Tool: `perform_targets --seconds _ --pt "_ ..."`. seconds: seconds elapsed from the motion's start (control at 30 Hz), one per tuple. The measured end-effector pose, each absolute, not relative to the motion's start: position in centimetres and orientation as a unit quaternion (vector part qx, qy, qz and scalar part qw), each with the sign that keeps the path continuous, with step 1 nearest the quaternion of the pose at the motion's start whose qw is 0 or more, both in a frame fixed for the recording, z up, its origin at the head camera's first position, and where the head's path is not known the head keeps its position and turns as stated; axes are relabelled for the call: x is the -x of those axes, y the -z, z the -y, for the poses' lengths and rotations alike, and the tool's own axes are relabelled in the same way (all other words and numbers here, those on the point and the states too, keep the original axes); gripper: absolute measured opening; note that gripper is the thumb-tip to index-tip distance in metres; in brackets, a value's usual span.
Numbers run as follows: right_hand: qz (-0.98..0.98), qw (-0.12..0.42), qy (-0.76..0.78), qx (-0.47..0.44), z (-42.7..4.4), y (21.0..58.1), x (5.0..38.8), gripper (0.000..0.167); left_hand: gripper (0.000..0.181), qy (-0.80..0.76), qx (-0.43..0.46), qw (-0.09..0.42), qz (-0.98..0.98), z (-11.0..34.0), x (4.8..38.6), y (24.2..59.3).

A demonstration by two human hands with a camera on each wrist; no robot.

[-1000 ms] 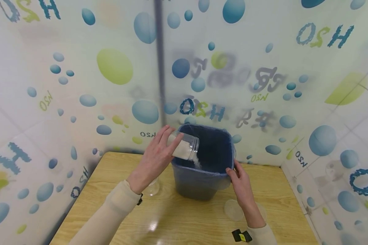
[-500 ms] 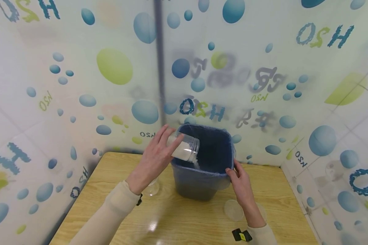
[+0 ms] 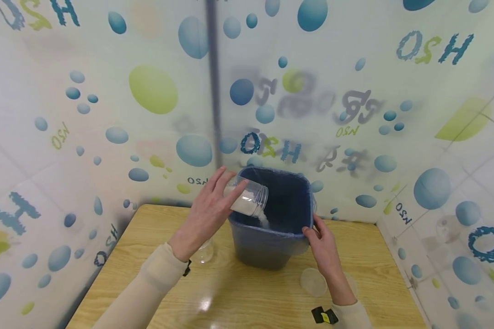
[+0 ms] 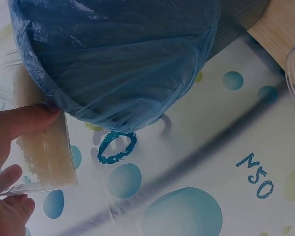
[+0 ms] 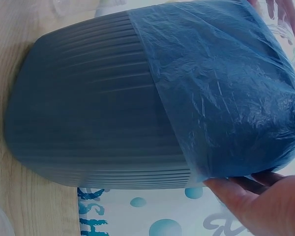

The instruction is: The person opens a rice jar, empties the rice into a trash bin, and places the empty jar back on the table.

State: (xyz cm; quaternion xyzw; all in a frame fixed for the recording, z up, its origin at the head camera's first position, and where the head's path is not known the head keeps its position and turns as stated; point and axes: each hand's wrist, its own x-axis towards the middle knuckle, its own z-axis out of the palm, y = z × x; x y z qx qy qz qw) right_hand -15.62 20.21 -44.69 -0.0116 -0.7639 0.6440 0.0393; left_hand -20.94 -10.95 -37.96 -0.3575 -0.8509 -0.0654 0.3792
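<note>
My left hand (image 3: 211, 208) grips a clear jar (image 3: 247, 197) of white grains, tipped sideways over the bin's left rim. A thin stream of white grains (image 3: 263, 219) falls from its mouth into the bin. In the left wrist view the jar (image 4: 48, 147) shows its pale contents, with the thumb against its side. The blue-grey bin (image 3: 263, 251) stands on the table, lined with a blue plastic bag (image 5: 221, 93) folded over its rim. My right hand (image 3: 323, 242) holds the bin's right rim and the bag edge, thumb outside; some fingers are hidden behind.
A clear round container (image 3: 203, 252) stands on the wooden table (image 3: 247, 301) beneath my left forearm. A round translucent lid (image 3: 313, 282) lies beside my right wrist, with another pale disc (image 3: 351, 284) partly hidden behind it. A patterned curtain (image 3: 156, 123) surrounds the table's back and sides.
White grains keep falling from the tilted jar, and the level inside looks slightly lower. Both hands and the bin stay almost in place.
</note>
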Motion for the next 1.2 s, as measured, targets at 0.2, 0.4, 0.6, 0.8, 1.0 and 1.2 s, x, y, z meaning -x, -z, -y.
perform_targets --seconds 0.2,0.4,0.6,0.8,1.0,1.2 --pt "0.762 0.042 -0.646 0.012 -20.21 44.71 15.63 0.058 0.095 0.07 0.361 0.381 0.848 10.86 20.81 37.81" --pt "0.768 0.043 -0.639 0.015 -20.18 44.75 15.62 0.058 0.093 0.067 0.358 0.378 0.851 10.91 20.84 37.87" --pt "0.769 0.042 -0.637 0.019 -20.16 44.77 15.61 0.058 0.093 0.068 0.357 0.373 0.854 10.92 20.93 37.85" --pt "0.775 0.039 -0.631 0.024 -20.22 44.7 15.61 0.059 0.093 0.062 0.356 0.368 0.856 10.98 20.84 37.87" --pt "0.788 0.048 -0.613 0.025 -20.33 44.52 15.64 0.059 0.092 0.064 0.358 0.368 0.856 10.95 20.79 37.9" --pt "0.793 0.053 -0.607 0.023 -20.4 44.56 15.68 0.059 0.093 0.073 0.351 0.37 0.857 10.95 21.03 38.09"
